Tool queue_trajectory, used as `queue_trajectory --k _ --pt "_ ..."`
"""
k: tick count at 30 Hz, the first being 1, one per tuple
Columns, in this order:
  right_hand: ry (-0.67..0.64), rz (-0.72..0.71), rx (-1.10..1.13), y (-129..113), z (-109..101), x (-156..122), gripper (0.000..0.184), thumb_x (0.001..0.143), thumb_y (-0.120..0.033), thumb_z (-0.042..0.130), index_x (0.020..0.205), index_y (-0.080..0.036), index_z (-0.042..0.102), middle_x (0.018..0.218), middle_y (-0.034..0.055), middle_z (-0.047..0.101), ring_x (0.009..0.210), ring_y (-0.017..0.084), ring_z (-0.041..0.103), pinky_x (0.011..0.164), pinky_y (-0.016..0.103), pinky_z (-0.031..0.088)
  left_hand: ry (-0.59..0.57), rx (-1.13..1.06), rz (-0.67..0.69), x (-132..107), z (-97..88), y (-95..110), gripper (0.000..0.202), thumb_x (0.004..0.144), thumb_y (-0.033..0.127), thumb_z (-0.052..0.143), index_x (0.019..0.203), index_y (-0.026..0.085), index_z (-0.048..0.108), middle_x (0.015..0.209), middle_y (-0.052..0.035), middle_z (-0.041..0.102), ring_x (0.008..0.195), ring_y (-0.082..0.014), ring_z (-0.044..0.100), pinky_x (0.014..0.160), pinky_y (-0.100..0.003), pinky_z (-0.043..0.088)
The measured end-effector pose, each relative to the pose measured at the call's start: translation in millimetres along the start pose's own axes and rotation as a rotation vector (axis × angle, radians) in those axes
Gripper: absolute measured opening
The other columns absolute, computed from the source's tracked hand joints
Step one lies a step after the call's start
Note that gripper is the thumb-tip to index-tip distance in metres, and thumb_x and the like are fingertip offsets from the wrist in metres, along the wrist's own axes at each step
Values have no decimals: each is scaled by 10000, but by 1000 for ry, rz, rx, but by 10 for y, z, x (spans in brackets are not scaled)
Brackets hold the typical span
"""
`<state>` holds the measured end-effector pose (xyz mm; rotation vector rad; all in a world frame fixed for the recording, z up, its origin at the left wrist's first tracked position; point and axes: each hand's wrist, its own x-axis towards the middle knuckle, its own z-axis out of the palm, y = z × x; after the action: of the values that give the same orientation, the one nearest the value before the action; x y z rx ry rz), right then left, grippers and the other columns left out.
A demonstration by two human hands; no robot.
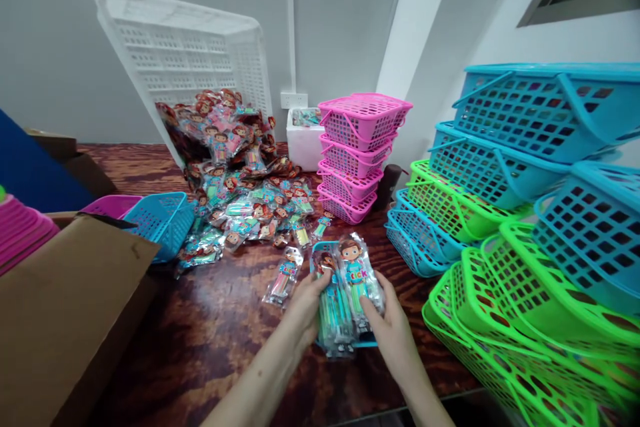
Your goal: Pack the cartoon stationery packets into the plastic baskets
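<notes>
Both hands hold clear toy packets printed with a cartoon child (pixel 350 280), just above a small blue basket (pixel 367 343) on the dark wooden table (pixel 220 340). My left hand (pixel 306 303) grips the packets' left side with fingers curled. On the right side, my right hand (pixel 387 320) pinches them with thumb on top. A single packet (pixel 283 277) lies on the table just left of my left hand. Behind it, a big heap of the same packets (pixel 240 180) spills from a tipped white crate (pixel 185 53).
Stacked pink baskets (pixel 357 153) stand behind the hands. Blue (pixel 530 120) and green baskets (pixel 505 307) are piled at the right. A cardboard box (pixel 60 307) sits at the left, with a blue basket (pixel 163 220) and a pink basket (pixel 107 203) behind it. A white foam box (pixel 303 140) stands by the wall.
</notes>
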<state>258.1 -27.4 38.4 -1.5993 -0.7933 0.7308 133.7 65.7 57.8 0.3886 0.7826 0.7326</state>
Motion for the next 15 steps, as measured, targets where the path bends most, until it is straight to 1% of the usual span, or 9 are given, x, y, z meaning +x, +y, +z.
queue_trajectory --k 2,3,5,7,9,11,13,15 --pt "11 -51 -76 18 8 -8 636 832 -432 632 1413 -229 470 1396 92 579 1235 279 575 1068 421 415 28 0 28 27 5 -16 405 714 213 837 1065 153 644 861 -70 756 779 -237 740 765 -338 585" --pt "9 -73 -111 31 10 -14 621 834 -430 618 1406 -229 484 1403 89 574 1245 278 569 1073 420 413 42 1 47 37 11 -26 428 712 207 835 1090 160 641 891 -69 757 797 -236 739 771 -337 584" --pt "-5 -92 -176 60 6 -16 568 830 -442 592 1347 -211 546 1345 94 619 1211 280 594 1044 408 443 74 5 121 53 26 -46 473 714 195 822 1145 177 626 974 -66 755 842 -229 735 799 -330 579" --pt "-12 -90 -233 86 -9 -1 545 818 -456 576 1292 -188 584 1266 104 667 1138 280 636 983 389 488 100 24 226 69 42 -53 502 722 186 802 1186 182 609 1059 -70 744 891 -223 728 835 -322 569" --pt "-12 -83 -288 92 -34 24 543 802 -464 569 1256 -169 604 1186 110 703 1049 279 671 905 367 524 115 55 276 82 49 -39 507 732 179 782 1204 176 598 1094 -75 736 915 -217 722 857 -313 561" --pt "-29 -73 -324 73 -66 50 528 793 -465 565 1219 -158 621 1082 102 733 947 269 693 830 344 541 117 83 234 81 46 -7 501 735 173 776 1203 172 597 1052 -76 745 883 -217 727 838 -320 569" --pt "-81 -64 -307 35 -102 68 498 799 -459 562 1191 -159 627 1006 80 745 881 252 697 787 322 542 119 99 164 60 36 25 507 738 171 779 1212 176 597 971 -69 754 809 -217 733 785 -334 586" --pt "-141 -70 -251 -8 -130 76 464 823 -452 551 1182 -167 620 1015 65 741 888 239 694 789 306 538 121 100 102 21 25 33 516 756 175 773 1238 182 589 912 -63 755 744 -214 732 735 -338 596"
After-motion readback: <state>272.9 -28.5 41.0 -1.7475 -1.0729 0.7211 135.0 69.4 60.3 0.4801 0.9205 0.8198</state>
